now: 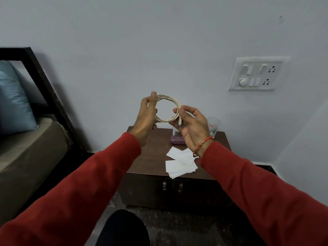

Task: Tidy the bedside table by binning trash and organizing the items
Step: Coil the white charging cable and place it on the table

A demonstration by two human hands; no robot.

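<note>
Your left hand (145, 119) and right hand (192, 125) both closed on a coiled white cable (168, 108), raised above the worktop (147, 157) | likely to bundle it | white papers (180, 162) overhung the front edge.

No text can be read with confidence. The glass (213, 125) on the bedside table (152, 153) bears a small red label with white lettering, too small to make out. The purple case (178, 139) shows no legible marking.
</note>
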